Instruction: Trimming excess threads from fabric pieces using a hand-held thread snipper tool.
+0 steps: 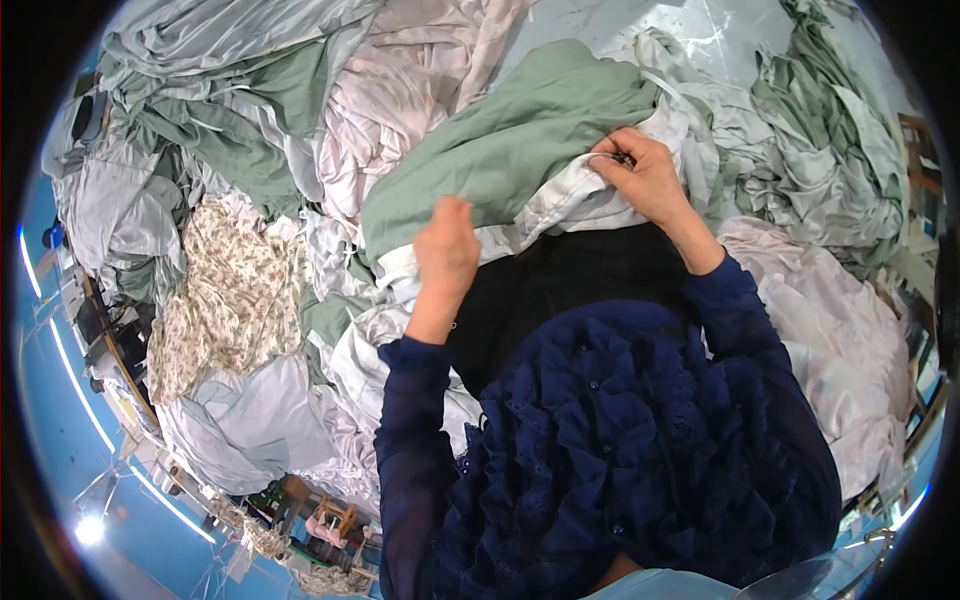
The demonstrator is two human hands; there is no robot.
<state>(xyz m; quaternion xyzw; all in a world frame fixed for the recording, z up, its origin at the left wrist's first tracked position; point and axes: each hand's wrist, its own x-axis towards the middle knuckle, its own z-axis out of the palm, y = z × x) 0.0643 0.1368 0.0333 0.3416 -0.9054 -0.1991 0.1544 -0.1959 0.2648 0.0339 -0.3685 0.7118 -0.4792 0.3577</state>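
A sage-green cloth with a white underside (520, 125) is spread across my lap, its pale edge folded toward me. My right hand (648, 180) is closed at this edge, thumb and forefinger pinched together. A small dark object (622, 158) shows between its fingers, too little visible to name. Over the left part of the cloth, my left hand (447, 250) is raised with its fingers curled. It is blurred by motion, and anything held in it is hidden.
Heaps of loose fabric surround me: a pink-white cloth (385, 110) ahead, a floral cloth (235, 290) at left, green and white cloth (820, 140) at far right, pale pink cloth (820, 340) beside my right arm. A grey surface (700, 35) shows beyond them.
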